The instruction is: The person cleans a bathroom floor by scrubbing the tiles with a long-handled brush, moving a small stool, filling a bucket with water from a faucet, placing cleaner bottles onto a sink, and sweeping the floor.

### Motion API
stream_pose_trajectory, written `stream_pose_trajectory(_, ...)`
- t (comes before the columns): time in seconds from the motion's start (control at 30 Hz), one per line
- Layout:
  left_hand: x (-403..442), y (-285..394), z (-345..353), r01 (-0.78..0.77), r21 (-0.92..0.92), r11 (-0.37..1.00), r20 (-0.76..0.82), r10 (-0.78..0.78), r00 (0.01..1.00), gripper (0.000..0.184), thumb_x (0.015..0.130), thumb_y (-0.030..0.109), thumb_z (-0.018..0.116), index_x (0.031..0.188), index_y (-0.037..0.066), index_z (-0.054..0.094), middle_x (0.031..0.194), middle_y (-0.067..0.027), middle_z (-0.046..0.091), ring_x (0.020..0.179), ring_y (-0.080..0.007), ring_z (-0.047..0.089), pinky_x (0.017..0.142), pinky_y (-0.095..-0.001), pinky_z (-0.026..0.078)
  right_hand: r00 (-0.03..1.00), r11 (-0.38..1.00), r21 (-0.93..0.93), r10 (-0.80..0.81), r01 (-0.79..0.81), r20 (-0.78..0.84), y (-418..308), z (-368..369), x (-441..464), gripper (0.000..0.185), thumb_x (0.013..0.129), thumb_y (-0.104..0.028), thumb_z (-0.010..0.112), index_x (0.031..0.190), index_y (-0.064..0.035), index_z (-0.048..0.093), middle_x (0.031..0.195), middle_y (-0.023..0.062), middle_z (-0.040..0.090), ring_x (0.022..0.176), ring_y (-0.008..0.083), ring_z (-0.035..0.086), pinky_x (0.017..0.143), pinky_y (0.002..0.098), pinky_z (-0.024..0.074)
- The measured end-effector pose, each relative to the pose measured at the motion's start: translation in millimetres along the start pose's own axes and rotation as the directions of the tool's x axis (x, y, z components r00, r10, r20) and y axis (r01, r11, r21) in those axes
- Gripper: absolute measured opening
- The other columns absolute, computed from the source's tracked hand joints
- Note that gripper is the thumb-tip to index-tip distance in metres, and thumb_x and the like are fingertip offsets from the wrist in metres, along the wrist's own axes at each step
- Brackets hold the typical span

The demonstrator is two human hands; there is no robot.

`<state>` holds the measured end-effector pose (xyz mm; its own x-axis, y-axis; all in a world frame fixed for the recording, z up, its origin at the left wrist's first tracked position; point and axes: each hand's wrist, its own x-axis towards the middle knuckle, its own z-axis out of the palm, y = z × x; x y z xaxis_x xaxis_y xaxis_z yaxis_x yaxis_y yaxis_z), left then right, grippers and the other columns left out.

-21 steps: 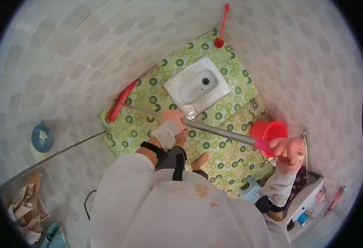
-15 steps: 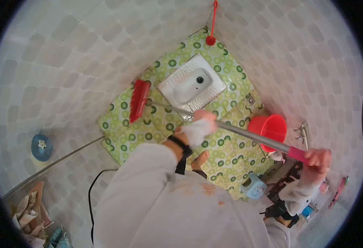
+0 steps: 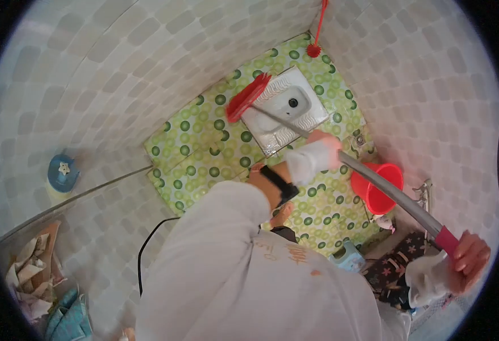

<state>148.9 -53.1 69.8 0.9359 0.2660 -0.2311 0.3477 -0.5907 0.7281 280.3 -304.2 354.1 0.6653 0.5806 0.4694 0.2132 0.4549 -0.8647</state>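
A broom with a red head (image 3: 248, 98) and a long grey handle (image 3: 391, 192) slants across the view. My left hand (image 3: 324, 146) is wrapped round the middle of the handle. At the handle's pink end, on the right, my right hand (image 3: 470, 262) grips it with curled fingers. The broom head is at the left edge of the white squat toilet (image 3: 267, 140), tilted over the green patterned floor (image 3: 189, 156). Both wrists carry black straps and white cuffs.
A red bucket (image 3: 379, 187) stands by the right wall near a metal tap (image 3: 424, 193). A red toilet brush (image 3: 313, 51) is in the far corner. A light-blue stool (image 3: 349, 258) sits lower right. A blue holder (image 3: 63, 173) is on the left wall.
The broom head has moved from the left wall rightward and up to the toilet's edge. Both my hands have moved right, still on the handle, and my right hand is also lower.
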Motion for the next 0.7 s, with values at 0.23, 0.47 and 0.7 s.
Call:
stream_pose_trajectory(0.23,-138.5,-136.2,48.8,0.393,0.208,0.896,0.116,-0.421,0.9,0.028,0.064,0.035,0.067,0.081,0.013,0.065,0.075,-0.0122,0.062,0.076,-0.0329,0.061,0.07,-0.0432,0.048,0.933,0.913,-0.39,0.24,-0.122,0.269,116.7,46.4,-65.4,0.014,0.088,-0.01,0.049,0.077,-0.0034,0.045,0.057,0.0068,0.049,0.057,0.0227,0.058,0.053,0.0323,0.0465)
stream_pose_trajectory(0.47,-65.7,-63.6,85.4,0.212,0.316,0.925,0.113,-0.259,0.959,0.023,0.069,0.035,0.064,0.083,0.017,0.068,0.078,-0.0067,0.065,0.079,-0.0277,0.063,0.072,-0.0392,0.05,0.925,0.878,-0.294,0.342,-0.378,-0.168,62.9,-17.0,-83.6,0.03,0.092,-0.02,0.045,0.067,-0.004,0.043,0.055,0.0108,0.05,0.061,0.027,0.058,0.053,0.035,0.0453)
stream_pose_trajectory(0.7,39.2,22.2,111.0,-0.069,0.107,0.992,-0.341,0.102,0.935,0.013,0.06,0.022,0.061,0.066,0.011,0.063,0.072,-0.0122,0.061,0.076,-0.0333,0.059,0.069,-0.0433,0.047,0.97,0.639,-0.757,-0.24,0.135,-0.03,8.2,-61.7,-105.6,0.024,0.089,-0.015,0.053,0.071,-0.006,0.04,0.066,0.0009,0.03,0.06,0.0139,0.03,0.064,0.034,0.039)
